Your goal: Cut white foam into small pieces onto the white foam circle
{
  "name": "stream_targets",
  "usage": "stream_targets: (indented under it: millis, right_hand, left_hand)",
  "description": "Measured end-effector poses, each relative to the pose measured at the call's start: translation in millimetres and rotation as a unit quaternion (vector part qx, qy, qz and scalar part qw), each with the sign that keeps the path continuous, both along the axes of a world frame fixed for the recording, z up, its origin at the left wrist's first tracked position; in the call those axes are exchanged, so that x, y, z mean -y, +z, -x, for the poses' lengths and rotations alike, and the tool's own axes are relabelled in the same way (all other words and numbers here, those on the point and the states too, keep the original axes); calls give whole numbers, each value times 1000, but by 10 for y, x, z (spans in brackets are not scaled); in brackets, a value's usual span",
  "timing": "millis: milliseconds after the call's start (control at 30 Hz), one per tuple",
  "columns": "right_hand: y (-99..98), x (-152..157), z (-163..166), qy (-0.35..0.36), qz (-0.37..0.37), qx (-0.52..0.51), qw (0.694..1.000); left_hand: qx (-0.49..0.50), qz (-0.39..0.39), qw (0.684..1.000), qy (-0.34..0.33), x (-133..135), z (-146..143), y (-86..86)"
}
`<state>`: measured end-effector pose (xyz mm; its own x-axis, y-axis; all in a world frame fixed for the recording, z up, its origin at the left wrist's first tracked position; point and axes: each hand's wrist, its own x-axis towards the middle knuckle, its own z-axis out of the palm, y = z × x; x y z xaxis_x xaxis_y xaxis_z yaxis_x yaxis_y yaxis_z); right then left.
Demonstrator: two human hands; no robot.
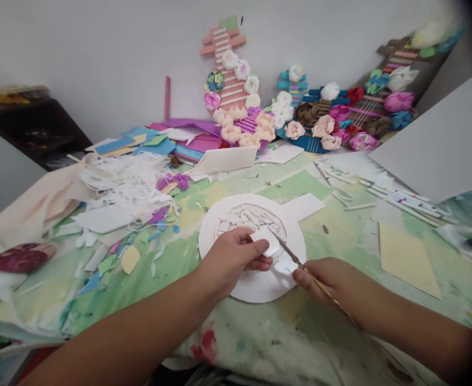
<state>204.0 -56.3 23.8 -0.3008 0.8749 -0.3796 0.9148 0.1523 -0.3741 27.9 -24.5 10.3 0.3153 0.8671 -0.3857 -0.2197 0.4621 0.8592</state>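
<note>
My left hand (239,252) pinches a small piece of white paper or card (266,242) between thumb and fingers. In my right hand (332,284) is a pair of scissors (292,254) with a golden handle, seen nearly edge-on. Its blades point up and left, with the tip at the edge of the white piece. Both hands are over a round white cutout (252,292) with a short neck reaching to the upper right. Inside a drawn ring on it lie several thin white strips (252,215), partly hidden behind my left hand.
A heap of white string (127,179) and coloured scraps (107,264) cover the left side. Rolled paper sticks (404,199) and a cream sheet (408,260) lie right. Flower-trimmed paper guitars (236,86) lean on the wall. A large white panel (440,134) stands at right.
</note>
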Motion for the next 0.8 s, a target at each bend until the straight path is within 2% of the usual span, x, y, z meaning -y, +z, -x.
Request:
stream_targets:
  millis: [133, 333, 800]
  right_hand:
    - [29, -59, 53, 8, -2, -13, 1000]
    - [22, -117, 131, -1, -20, 30, 999]
    - [35, -89, 164, -28, -11, 26, 999]
  left_hand:
    - [23, 8, 999, -20, -32, 43, -19]
    - [29, 8, 999, -29, -88, 110, -36]
    - [38, 18, 998, -51, -104, 123, -13]
